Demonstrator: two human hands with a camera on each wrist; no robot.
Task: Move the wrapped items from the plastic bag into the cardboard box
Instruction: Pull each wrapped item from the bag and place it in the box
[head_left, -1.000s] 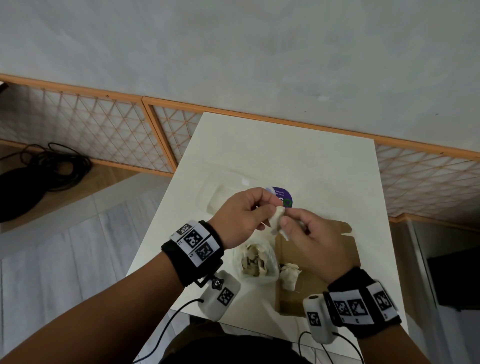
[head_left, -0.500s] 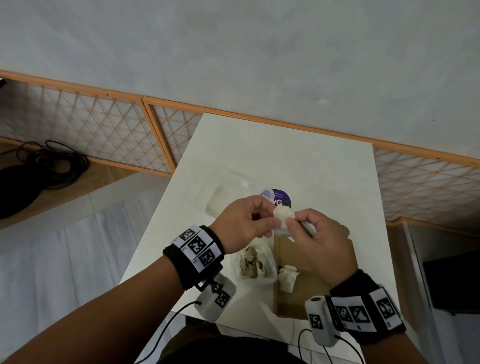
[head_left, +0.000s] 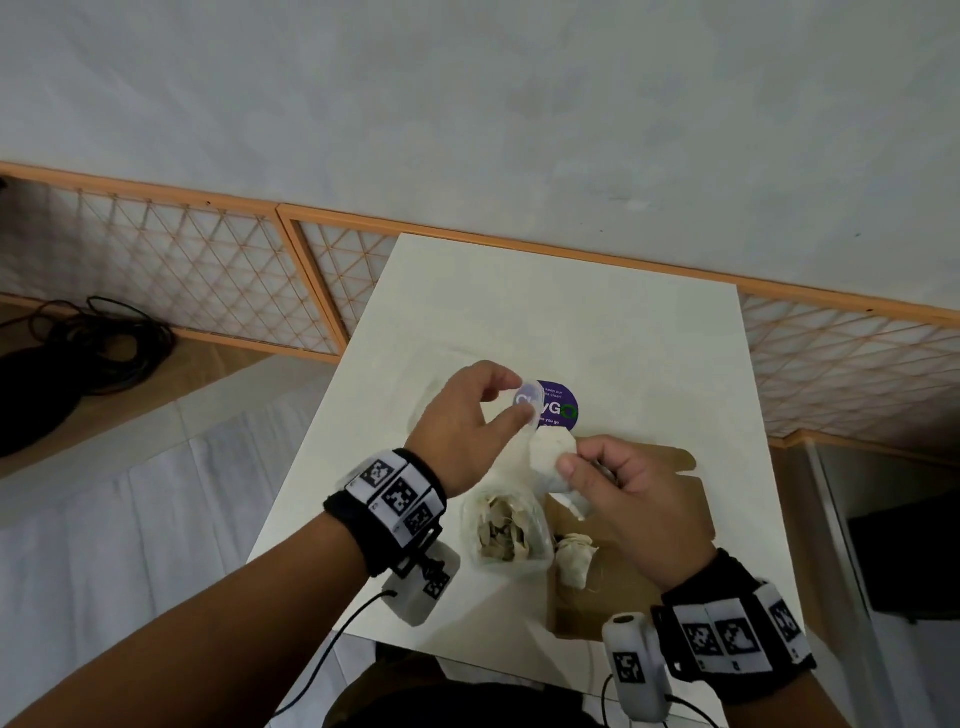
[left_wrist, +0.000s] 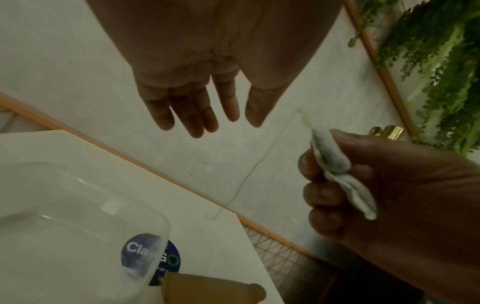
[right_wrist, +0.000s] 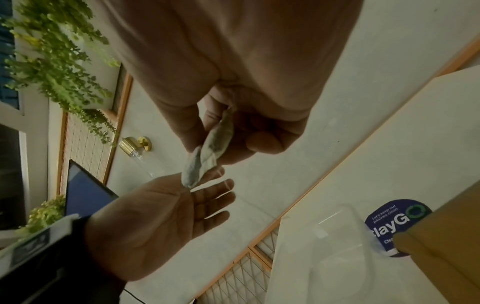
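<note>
My right hand (head_left: 576, 457) pinches a white wrapped item (head_left: 550, 452) between thumb and fingers, above the far left corner of the flat brown cardboard box (head_left: 592, 613). The right wrist view shows the same wrapped item (right_wrist: 210, 152) held edge-on. My left hand (head_left: 511, 397) hovers just left of it with straight, spread fingers (left_wrist: 197, 115) and holds nothing. A clear plastic bag (head_left: 506, 530) with several wrapped items stands on the table left of the box. One wrapped item (head_left: 571, 558) lies in the box beside the bag.
A clear plastic container (left_wrist: 64, 216) sits at the table's left, its corner over a round purple sticker (head_left: 558, 410). The white table (head_left: 571, 312) ends at an orange-framed lattice fence. Black cables (head_left: 78, 353) lie on the floor at far left.
Both hands held the wrapped item together before. Now my left hand has let go, opened and drawn away to the left, and the right hand alone keeps the item.
</note>
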